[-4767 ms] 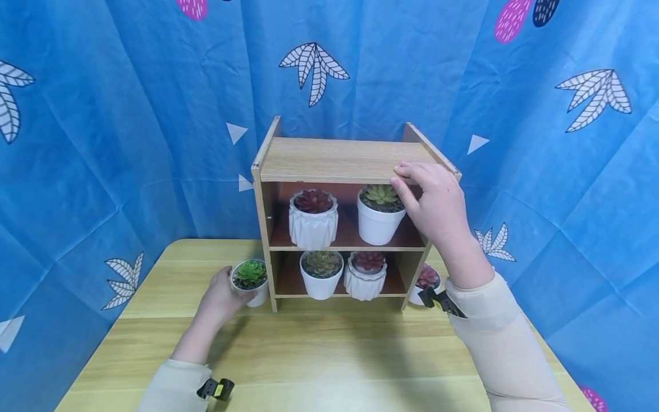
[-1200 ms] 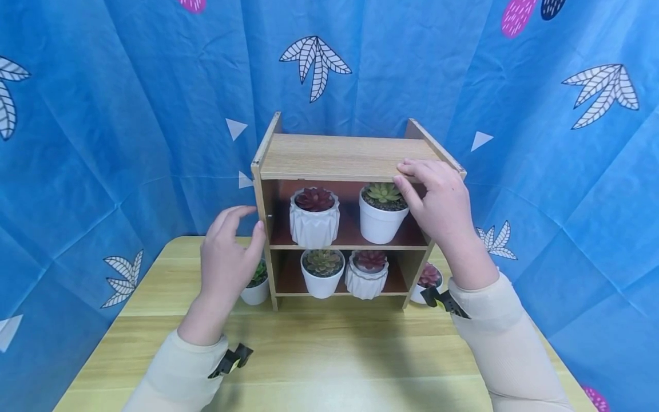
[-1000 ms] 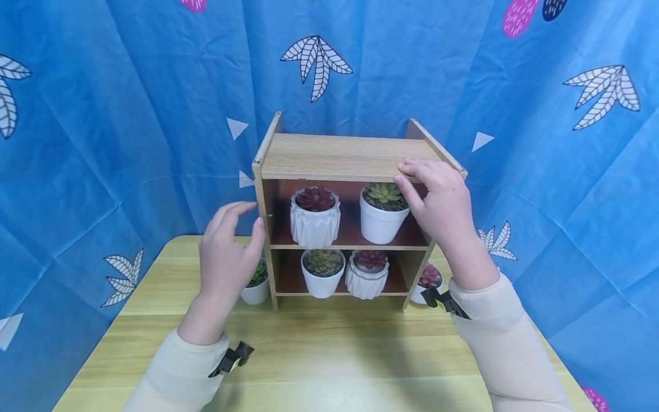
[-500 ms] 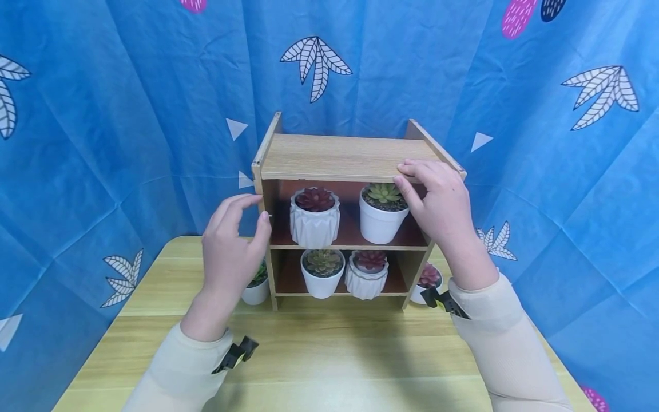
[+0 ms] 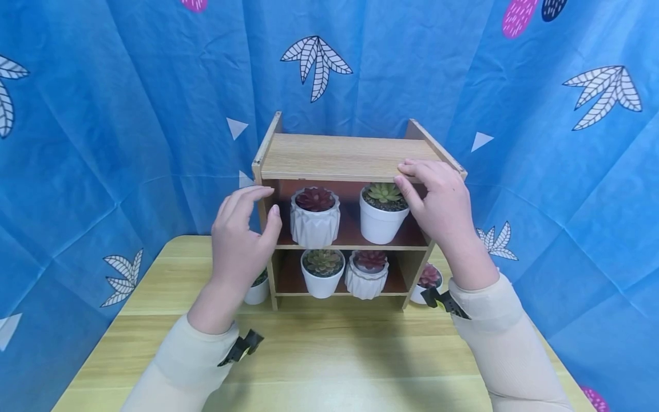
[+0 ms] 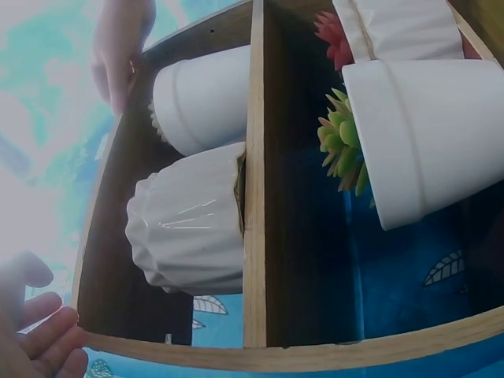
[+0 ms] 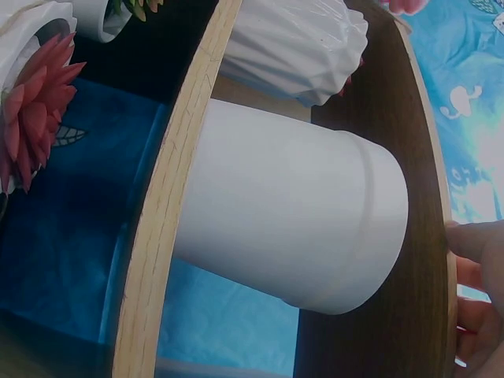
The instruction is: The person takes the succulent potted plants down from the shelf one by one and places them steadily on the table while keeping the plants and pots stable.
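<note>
A small wooden shelf stands on the table. My right hand grips the front edge of its top board near the right end, fingers above and thumb below. My left hand is raised at the left side panel, thumb and fingers spread apart, holding nothing. Whether its fingertips touch the panel, I cannot tell. On the upper tier sit a dark red succulent in a ribbed white pot and a green succulent in a smooth white pot. The lower tier bears a greenish-brown succulent and a red one.
A potted green succulent stands on the table left of the shelf, partly hidden behind my left hand. To the right, a pinkish succulent in a white pot sits close by the side panel. Blue patterned cloth surrounds the table.
My left hand held the green succulent's pot on the left earlier. It has let go, risen to the shelf's left panel and shifted slightly right. My right hand keeps its grip.
</note>
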Demonstrator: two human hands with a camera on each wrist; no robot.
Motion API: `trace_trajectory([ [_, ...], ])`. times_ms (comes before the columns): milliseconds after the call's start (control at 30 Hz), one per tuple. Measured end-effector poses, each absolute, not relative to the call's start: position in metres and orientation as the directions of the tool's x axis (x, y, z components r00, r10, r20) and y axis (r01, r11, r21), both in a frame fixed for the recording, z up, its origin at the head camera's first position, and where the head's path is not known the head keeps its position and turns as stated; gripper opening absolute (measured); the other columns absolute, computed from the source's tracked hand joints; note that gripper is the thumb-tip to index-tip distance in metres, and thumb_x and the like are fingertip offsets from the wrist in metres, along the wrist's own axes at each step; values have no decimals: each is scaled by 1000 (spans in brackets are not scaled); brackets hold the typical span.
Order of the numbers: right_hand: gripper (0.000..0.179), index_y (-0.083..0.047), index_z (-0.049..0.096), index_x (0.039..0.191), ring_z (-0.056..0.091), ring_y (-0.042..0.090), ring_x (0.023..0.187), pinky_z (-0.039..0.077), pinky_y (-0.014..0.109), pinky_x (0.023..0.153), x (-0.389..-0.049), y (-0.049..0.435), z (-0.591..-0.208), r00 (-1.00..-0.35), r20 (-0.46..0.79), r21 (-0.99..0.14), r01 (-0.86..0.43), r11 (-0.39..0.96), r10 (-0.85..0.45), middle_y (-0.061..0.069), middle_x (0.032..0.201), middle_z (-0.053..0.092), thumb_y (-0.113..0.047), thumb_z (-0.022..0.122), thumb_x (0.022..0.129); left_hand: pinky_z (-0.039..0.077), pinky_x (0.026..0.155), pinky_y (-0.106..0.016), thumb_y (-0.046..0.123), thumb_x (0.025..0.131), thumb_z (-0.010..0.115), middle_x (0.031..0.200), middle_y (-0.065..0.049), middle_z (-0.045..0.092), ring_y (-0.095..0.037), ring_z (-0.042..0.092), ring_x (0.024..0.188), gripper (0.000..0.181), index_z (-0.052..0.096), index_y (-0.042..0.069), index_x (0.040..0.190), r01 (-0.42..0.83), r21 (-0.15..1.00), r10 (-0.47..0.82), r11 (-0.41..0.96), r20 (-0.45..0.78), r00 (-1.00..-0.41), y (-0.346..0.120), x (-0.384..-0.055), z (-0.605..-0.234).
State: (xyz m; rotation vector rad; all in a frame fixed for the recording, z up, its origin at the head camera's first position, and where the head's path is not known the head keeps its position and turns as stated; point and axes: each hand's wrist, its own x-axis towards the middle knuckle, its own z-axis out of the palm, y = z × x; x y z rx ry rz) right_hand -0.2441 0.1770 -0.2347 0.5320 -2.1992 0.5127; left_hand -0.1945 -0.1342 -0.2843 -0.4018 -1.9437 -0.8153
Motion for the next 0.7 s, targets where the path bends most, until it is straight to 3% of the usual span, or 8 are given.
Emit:
trace_trajectory([
  [367,34,-12,72,123,57,28,126,39,49,109,-245,177,-236,-597,776,-186,-524,831,-203,5,128,68,-33,68,96,47,97,-48,15,92,66,126,-13,66,-29,59,118,32,68,1,121,629,330,-30,704,899,-437,-124,-200,-275],
  [700,34,-12,72,123,57,29,126,40,50,109,-245,177,-234,-608,769,-194,-516,834,-198,6,128,68,-33,68,96,42,106,-46,20,94,61,125,-13,67,-29,58,119,34,68,2,122,668,247,26,702,928,-371,-115,-208,-261],
])
